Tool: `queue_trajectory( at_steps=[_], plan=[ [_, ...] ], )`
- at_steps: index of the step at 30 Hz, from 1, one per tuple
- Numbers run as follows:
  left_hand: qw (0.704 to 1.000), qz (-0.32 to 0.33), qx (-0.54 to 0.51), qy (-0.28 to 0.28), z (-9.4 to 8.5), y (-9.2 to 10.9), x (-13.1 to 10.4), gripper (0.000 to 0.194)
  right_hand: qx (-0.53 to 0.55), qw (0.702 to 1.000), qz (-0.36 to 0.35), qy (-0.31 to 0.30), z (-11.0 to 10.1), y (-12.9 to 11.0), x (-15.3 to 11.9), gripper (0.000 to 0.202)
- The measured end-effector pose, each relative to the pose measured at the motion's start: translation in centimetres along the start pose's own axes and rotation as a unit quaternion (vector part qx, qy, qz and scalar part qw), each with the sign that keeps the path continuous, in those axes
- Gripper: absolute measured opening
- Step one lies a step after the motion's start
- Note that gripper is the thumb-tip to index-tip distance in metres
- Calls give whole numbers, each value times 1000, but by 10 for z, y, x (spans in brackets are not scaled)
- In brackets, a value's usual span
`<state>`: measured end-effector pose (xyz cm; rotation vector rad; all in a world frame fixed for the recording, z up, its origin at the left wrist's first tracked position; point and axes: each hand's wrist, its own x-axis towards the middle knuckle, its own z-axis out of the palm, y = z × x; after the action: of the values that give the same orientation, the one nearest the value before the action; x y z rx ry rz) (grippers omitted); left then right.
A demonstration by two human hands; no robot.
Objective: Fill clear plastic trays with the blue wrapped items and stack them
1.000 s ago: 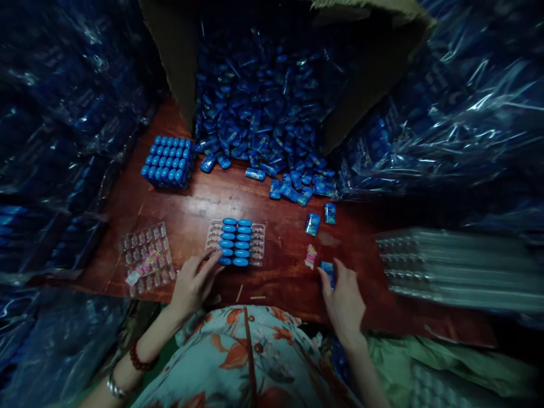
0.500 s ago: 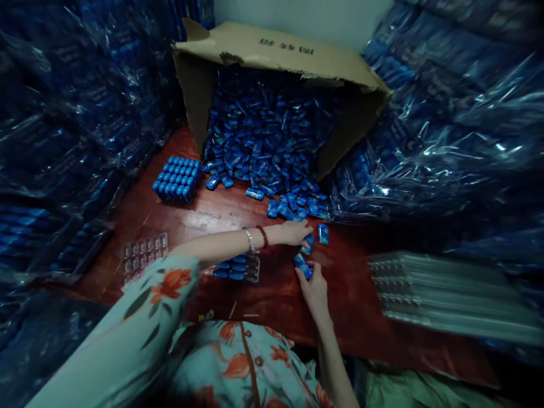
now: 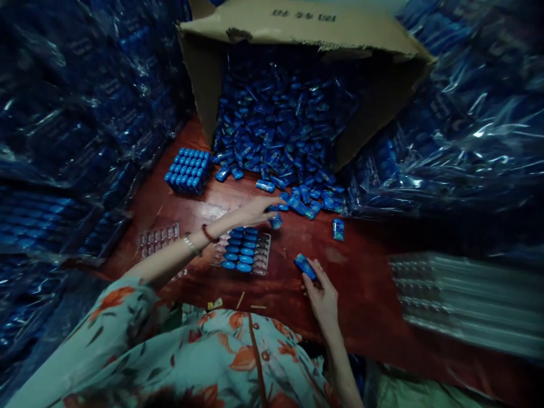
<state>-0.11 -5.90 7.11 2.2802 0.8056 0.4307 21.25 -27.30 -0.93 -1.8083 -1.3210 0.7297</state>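
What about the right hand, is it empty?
No, the right hand grips one end of a small blue printed container.

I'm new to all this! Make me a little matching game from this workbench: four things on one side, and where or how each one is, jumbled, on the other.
Things:
1. cardboard box
2. clear plastic trays
3. right hand
4. left hand

Places and states:
A. has a red bracelet at its wrist
B. open at the front, with many blue packs inside
C. holds a blue pack, no bracelet showing
D. at the right side of the table

Pairs: 1-B, 2-D, 3-C, 4-A
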Motion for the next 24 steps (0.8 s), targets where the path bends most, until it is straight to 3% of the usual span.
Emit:
queue_trajectory(
  at_steps=[3, 5, 8, 10, 13, 17, 20, 24],
  plan=[
    [989, -91, -44, 113, -26, -17, -74, 30, -55, 997, -43, -19, 4, -4, 7, 43],
    [972, -158, -64, 163, -31, -25, -121, 40, -76, 993, -78, -52, 7, -4, 13, 42],
    [951, -227, -48, 204, -21, -33, -173, 47, -115, 985, -111, -71, 14, -7, 25, 40],
    [945, -242, -1, 221, -8, -36, -195, 44, -153, 982, -95, -62, 20, -16, 35, 41],
    [930, -274, 99, 224, 13, -40, -209, 39, -164, 981, -92, -51, 30, -42, 50, 41],
    [899, -323, 177, 238, 25, -47, -209, 31, -104, 977, -174, -57, 48, -72, 66, 38],
    [900, -310, 139, 272, 22, -51, -205, 23, -139, 963, -212, -92, 61, -77, 72, 36],
    [914, -275, 63, 293, 14, -45, -196, 18, -275, 916, -261, -129, 66, -73, 76, 35]
  ],
)
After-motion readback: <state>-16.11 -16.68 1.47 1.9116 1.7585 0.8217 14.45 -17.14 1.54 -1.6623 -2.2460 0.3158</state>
